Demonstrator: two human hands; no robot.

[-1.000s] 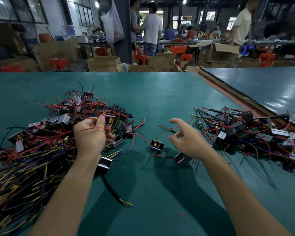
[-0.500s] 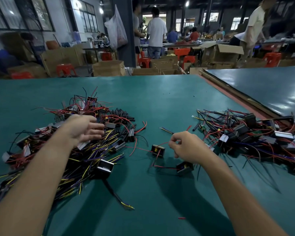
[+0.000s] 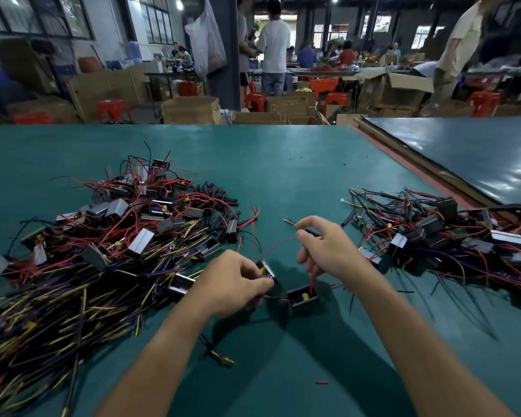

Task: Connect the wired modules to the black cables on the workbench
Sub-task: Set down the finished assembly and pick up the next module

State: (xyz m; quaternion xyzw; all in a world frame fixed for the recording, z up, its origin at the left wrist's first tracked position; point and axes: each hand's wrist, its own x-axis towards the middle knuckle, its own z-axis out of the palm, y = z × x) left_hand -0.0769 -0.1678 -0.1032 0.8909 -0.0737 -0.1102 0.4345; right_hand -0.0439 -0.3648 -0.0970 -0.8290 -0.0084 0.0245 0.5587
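Left hand (image 3: 235,284) grips module (image 3: 267,269); right hand (image 3: 328,254) pinches red wire (image 3: 278,242) (hold taut); align its tip squarely between hands before joining.

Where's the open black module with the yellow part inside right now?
The black module lies on the green workbench near the centre of the head view, just right of the left hand and below the right hand.

Black cables (image 3: 42,326) run off the left edge, people (image 3: 273,46) blurred
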